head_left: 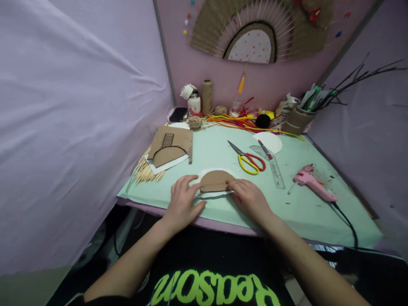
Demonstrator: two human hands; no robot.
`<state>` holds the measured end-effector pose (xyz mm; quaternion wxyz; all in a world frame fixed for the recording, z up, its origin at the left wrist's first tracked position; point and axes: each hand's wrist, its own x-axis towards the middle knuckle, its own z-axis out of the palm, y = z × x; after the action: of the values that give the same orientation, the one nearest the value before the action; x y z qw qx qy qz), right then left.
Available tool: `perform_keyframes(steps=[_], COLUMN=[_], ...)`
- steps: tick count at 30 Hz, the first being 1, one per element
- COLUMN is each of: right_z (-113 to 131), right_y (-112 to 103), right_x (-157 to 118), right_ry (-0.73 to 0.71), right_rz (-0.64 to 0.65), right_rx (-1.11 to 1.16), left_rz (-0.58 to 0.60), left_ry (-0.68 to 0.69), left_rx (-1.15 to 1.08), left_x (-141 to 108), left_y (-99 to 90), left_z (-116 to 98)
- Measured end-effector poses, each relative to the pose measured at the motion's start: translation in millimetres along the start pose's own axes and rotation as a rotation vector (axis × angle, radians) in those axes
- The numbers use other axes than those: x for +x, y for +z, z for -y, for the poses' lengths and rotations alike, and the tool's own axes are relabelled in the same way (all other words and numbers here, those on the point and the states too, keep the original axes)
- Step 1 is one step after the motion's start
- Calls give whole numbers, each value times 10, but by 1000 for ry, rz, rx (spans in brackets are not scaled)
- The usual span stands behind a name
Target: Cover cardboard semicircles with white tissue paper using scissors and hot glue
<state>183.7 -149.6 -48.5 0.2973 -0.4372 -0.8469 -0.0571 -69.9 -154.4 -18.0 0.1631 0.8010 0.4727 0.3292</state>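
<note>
A brown cardboard half circle (217,181) lies on a white paper piece (215,194) near the table's front edge. My left hand (184,202) is at its left end, thumb and fingers apart, the fingertips close to the paper's edge. At the right end, my right hand (249,199) has its fingers bent together on the cardboard's edge. Another cardboard half circle (170,156) with a dark rim rests on white paper at the left, over a larger cardboard sheet (180,136).
Scissors (247,158), a pen (265,149), a clear ruler (277,172) and a white paper circle (270,142) lie beyond my right hand. A pink glue gun (314,185) with a cord is farther right. Wooden sticks (145,172) lie left; colored pipe cleaners (236,123) line the back.
</note>
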Motion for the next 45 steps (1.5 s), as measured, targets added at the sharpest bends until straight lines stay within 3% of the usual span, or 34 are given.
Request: perform_keyframes(steps=[3, 7, 11, 22, 32, 39, 45], right_z=[8, 10, 19, -14, -137, -189, -189], right_y=[-1, 5, -12, -75, -95, -42, -37], right_x=[3, -11, -21, 51, 184, 161, 156], right_ry=[12, 44, 126, 272, 361, 351, 371], right_rz=[8, 7, 19, 82, 237, 216, 180], right_rx=[36, 88, 184, 311, 176, 233, 254], left_rz=[127, 92, 98, 225, 185, 250, 281], left_ry=[176, 253, 278, 70, -47, -182, -181], left_rx=[135, 205, 216, 199, 235, 193, 123], left_x=[71, 111, 114, 305, 310, 355, 533], left_y=[168, 302, 264, 231, 286, 248, 169], left_z=[8, 29, 59, 20, -42, 6, 89])
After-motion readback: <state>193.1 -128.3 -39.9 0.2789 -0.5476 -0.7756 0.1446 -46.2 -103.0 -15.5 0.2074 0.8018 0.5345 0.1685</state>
